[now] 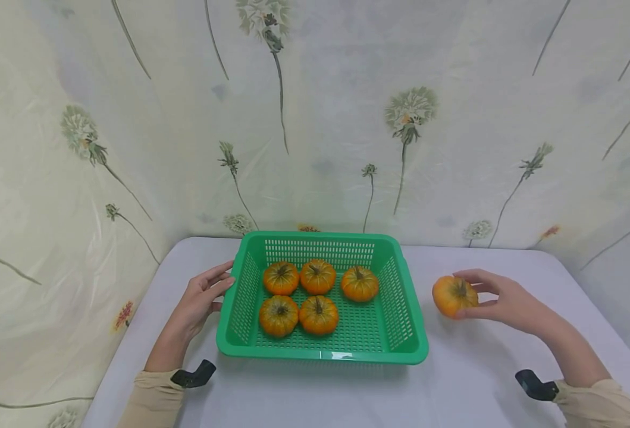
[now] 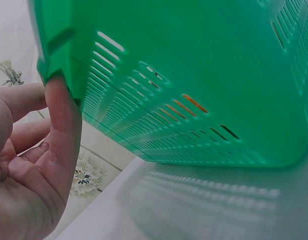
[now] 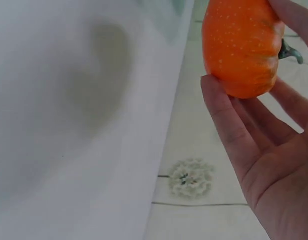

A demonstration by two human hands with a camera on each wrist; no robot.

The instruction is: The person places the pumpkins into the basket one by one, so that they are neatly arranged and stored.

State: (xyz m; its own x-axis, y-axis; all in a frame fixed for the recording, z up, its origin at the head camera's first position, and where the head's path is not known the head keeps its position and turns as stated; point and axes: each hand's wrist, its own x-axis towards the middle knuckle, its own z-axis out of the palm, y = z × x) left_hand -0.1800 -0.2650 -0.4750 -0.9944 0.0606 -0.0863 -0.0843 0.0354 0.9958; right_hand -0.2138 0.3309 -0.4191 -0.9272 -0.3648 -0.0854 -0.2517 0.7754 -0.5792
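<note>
A green plastic basket (image 1: 320,355) with slotted sides stands on the table, holding several small orange pumpkins (image 1: 319,315). At its left rim is my left hand (image 1: 197,303), gripping the edge with thumb and fingers; the left wrist view shows a digit (image 2: 63,110) bent against the rim from outside. To the right of the basket, my right hand (image 1: 507,302) holds one more small pumpkin (image 1: 450,296) between thumb and fingers. In the right wrist view this pumpkin (image 3: 241,47) is off the table, its green stem turned toward the palm.
A white-covered table (image 1: 315,395) carries the basket. Behind and at both sides hangs a pale sheet (image 1: 325,107) printed with dandelions. Dark wrist-worn pieces (image 1: 194,375) sit at both sleeve cuffs. Inside the basket, bare floor (image 1: 365,327) shows at the front right.
</note>
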